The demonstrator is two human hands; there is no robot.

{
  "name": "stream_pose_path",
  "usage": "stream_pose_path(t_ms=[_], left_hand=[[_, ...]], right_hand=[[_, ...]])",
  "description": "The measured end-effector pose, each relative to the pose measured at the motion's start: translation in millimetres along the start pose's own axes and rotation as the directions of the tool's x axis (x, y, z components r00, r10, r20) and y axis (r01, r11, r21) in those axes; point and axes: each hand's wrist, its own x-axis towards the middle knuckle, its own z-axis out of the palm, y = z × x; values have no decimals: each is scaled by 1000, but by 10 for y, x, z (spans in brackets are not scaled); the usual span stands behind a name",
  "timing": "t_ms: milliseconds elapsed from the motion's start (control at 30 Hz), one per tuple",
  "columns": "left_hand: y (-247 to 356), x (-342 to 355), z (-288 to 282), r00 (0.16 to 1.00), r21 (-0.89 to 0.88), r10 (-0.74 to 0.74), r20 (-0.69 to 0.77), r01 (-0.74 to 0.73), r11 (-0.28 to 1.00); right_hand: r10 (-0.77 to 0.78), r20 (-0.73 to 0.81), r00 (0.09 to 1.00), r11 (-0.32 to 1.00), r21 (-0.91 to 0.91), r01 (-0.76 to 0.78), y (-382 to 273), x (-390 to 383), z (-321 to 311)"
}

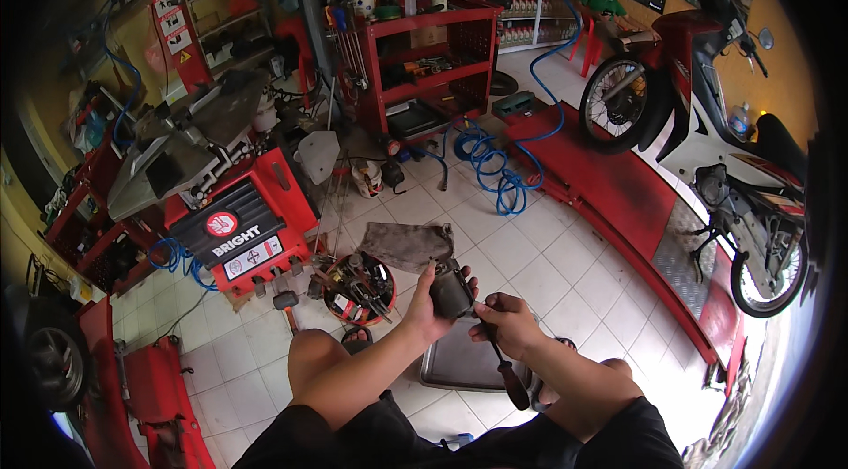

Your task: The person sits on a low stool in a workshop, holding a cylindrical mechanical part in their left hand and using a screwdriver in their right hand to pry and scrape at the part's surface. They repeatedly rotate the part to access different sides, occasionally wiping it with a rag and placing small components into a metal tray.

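My left hand (pixel 426 308) is closed round a dark, roughly cylindrical metal part (pixel 452 293), held up in front of my knees. Close beside it, my right hand (pixel 512 325) pinches the shaft of a screwdriver (pixel 513 383) near the metal part. The screwdriver's dark brown handle hangs down toward me. Its tip is hidden by my fingers, so I cannot tell whether it touches the part. Below both hands a shallow metal tray (pixel 450 366) lies on the tiles, partly covered by my forearms.
A round tub of hand tools (pixel 358 287), a hammer (pixel 286 303) and a grey cloth (pixel 405 244) lie ahead and left. A red tire machine (pixel 265 230) stands left. Blue air hose (pixel 503 164) coils near a red lift ramp (pixel 601 195) bearing a motorbike (pixel 720 142). Behind stands a red tool cart (pixel 428 63).
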Motion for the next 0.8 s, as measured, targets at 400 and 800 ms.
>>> stream_pose_path(t_ms=[400,800], left_hand=[[77,147,-47,999,-2,35,-40,-35,999],[278,110,99,986,44,165,-10,-164,985]], right_hand=[[-37,4,999,999,-19,37,32,75,56],[-484,77,872,463,-823,329,7,-87,236]])
